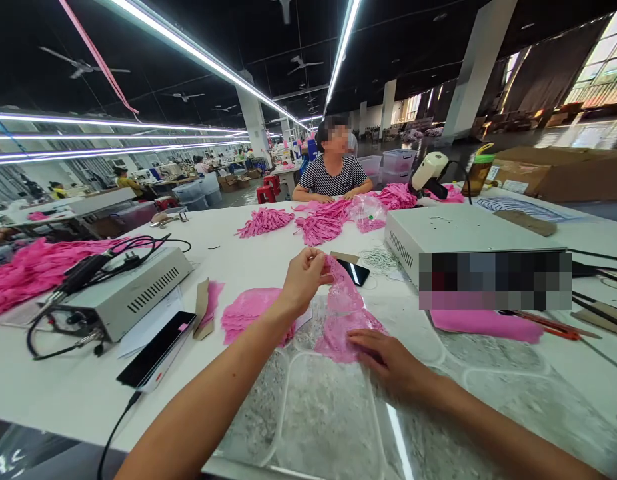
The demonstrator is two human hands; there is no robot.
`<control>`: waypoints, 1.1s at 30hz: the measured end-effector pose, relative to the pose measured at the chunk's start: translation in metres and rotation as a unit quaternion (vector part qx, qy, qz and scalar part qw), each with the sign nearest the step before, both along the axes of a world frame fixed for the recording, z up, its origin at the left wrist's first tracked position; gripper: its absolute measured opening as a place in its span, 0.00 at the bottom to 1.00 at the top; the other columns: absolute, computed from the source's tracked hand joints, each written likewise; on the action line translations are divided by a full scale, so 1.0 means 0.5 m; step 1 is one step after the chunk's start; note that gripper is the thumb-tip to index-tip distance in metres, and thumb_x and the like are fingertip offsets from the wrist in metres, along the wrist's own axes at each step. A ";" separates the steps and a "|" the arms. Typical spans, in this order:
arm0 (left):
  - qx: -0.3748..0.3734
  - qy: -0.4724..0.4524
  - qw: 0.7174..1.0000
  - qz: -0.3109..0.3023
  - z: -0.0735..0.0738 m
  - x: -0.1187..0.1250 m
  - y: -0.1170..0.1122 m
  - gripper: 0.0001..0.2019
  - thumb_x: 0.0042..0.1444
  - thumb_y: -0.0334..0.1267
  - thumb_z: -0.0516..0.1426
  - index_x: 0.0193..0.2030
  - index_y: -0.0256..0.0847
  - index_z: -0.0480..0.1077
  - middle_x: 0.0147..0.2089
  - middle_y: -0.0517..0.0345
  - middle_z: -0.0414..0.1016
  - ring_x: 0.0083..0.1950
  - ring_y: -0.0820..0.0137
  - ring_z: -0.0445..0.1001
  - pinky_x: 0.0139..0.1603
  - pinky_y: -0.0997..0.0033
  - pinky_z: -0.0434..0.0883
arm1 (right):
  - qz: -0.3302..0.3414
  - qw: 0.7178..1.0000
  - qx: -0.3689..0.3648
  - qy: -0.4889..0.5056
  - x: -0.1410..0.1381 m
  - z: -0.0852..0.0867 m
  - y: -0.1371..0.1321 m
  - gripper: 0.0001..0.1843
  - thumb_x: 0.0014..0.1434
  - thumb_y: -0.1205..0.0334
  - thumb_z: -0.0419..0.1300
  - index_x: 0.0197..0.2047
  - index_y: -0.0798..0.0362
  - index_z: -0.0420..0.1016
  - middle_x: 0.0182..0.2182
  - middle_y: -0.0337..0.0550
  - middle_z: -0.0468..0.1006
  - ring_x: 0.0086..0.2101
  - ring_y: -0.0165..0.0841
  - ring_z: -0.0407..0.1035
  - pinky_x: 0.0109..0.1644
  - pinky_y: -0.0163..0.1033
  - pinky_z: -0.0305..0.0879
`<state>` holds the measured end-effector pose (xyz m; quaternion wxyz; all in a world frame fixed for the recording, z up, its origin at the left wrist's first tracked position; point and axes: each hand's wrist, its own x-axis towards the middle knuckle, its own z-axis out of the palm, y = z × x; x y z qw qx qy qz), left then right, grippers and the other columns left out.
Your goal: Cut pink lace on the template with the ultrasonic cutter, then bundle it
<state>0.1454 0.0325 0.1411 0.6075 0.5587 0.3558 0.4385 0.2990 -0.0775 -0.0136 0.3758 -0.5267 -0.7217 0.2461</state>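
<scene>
My left hand (307,272) is raised over the table, its thumb and fingertips pinched on the upper end of a pink lace piece (344,303). The lace hangs down from there, and its lower part rests on a clear mat (328,413). At the lower right edge of the lace lies my right hand (388,357), fingers stretched out and touching the fabric, thumb apart beneath them. Left of the lace, partly behind my left forearm, sits a stack of pink fabric pieces (251,307). A black phone (355,272) lies just beyond the lace.
Grey metal boxes stand left (123,287) and right (468,227). A phone on a power bank (158,350) lies left, orange-handled scissors (553,327) right. Across the table sits a person in a striped top (333,177), behind pink strip bundles (321,223). A heat gun (429,175) stands behind the right box.
</scene>
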 end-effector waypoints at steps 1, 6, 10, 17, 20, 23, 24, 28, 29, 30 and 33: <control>0.006 0.002 1.000 -0.001 0.010 0.005 -0.001 0.07 0.59 0.31 0.57 0.30 0.37 0.65 0.32 0.59 0.74 0.29 0.79 0.70 0.36 0.74 0.77 | -0.015 1.000 -0.005 0.016 0.002 0.001 0.003 0.17 0.61 0.60 0.54 0.51 0.52 0.76 0.51 0.50 0.78 0.51 0.43 0.71 0.57 0.51 0.67; 0.017 0.000 1.000 -0.005 0.040 0.031 -0.014 0.08 0.58 0.31 0.59 0.29 0.37 0.64 0.32 0.58 0.73 0.29 0.78 0.71 0.38 0.68 0.77 | -0.077 0.990 -0.032 0.111 0.004 0.014 0.017 0.19 0.58 0.51 0.56 0.48 0.53 0.73 0.42 0.50 0.80 0.42 0.41 0.76 0.47 0.46 0.74; 0.015 -0.018 1.000 -0.006 0.050 0.057 -0.029 0.08 0.59 0.30 0.56 0.29 0.37 0.63 0.34 0.57 0.73 0.30 0.77 0.72 0.40 0.66 0.77 | -0.104 0.979 -0.051 0.169 0.002 0.031 0.027 0.21 0.52 0.49 0.62 0.45 0.52 0.71 0.44 0.51 0.78 0.43 0.42 0.76 0.48 0.46 0.74; 0.022 -0.042 0.999 -0.009 0.034 0.079 -0.046 0.07 0.59 0.31 0.55 0.30 0.37 0.64 0.32 0.61 0.69 0.33 0.77 0.71 0.42 0.68 0.76 | -0.158 0.957 -0.040 0.239 -0.008 0.065 0.014 0.39 0.49 0.42 0.64 0.58 0.50 0.57 0.53 0.57 0.72 0.38 0.39 0.78 0.39 0.45 0.76; 0.027 -0.035 0.999 -0.022 0.013 0.082 -0.051 0.06 0.59 0.34 0.56 0.31 0.37 0.64 0.34 0.59 0.69 0.34 0.77 0.71 0.43 0.67 0.76 | -0.200 0.954 0.000 0.221 -0.014 0.078 0.020 0.39 0.50 0.43 0.65 0.59 0.50 0.56 0.51 0.56 0.72 0.33 0.37 0.77 0.34 0.43 0.76; 0.043 -0.016 0.998 -0.041 -0.002 0.071 -0.048 0.08 0.59 0.38 0.56 0.32 0.38 0.63 0.35 0.59 0.69 0.36 0.76 0.72 0.46 0.65 0.75 | -0.214 0.958 0.039 0.185 -0.003 0.088 0.030 0.23 0.59 0.45 0.57 0.49 0.53 0.65 0.36 0.47 0.77 0.25 0.35 0.75 0.25 0.39 0.73; 0.051 -0.003 0.997 -0.050 -0.005 0.060 -0.046 0.08 0.59 0.39 0.56 0.33 0.38 0.63 0.36 0.59 0.69 0.38 0.75 0.73 0.48 0.65 0.75 | -0.209 0.962 0.054 0.170 0.004 0.091 0.028 0.19 0.62 0.46 0.53 0.45 0.54 0.68 0.32 0.45 0.77 0.24 0.34 0.74 0.24 0.38 0.72; 0.092 0.097 0.982 -0.136 -0.023 -0.036 -0.046 0.07 0.59 0.39 0.56 0.33 0.38 0.65 0.44 0.53 0.75 0.49 0.68 0.75 0.52 0.63 0.72 | -0.165 0.974 0.133 0.079 0.029 0.095 -0.020 0.13 0.65 0.54 0.53 0.41 0.52 0.75 0.32 0.45 0.78 0.29 0.33 0.74 0.29 0.37 0.71; 0.100 0.133 0.971 -0.170 -0.031 -0.071 -0.053 0.07 0.58 0.38 0.57 0.32 0.38 0.66 0.47 0.50 0.76 0.51 0.65 0.75 0.52 0.61 0.71 | -0.139 0.978 0.150 0.050 0.030 0.091 -0.040 0.11 0.64 0.57 0.55 0.40 0.51 0.76 0.35 0.45 0.78 0.30 0.33 0.74 0.30 0.36 0.71; 0.108 0.171 0.958 -0.205 -0.041 -0.108 -0.062 0.07 0.56 0.37 0.58 0.29 0.38 0.66 0.48 0.48 0.77 0.53 0.62 0.74 0.51 0.61 0.71 | -0.110 0.979 0.167 0.023 0.027 0.085 -0.061 0.10 0.63 0.61 0.55 0.40 0.49 0.78 0.36 0.45 0.79 0.32 0.34 0.74 0.32 0.37 0.70; 0.139 0.263 0.913 -0.280 -0.081 -0.210 -0.101 0.02 0.52 0.31 0.58 0.29 0.38 0.69 0.54 0.47 0.76 0.57 0.57 0.73 0.55 0.57 0.68 | -0.031 0.978 0.205 -0.035 0.000 0.056 -0.117 0.14 0.62 0.69 0.53 0.40 0.47 0.79 0.37 0.45 0.80 0.33 0.35 0.74 0.34 0.38 0.70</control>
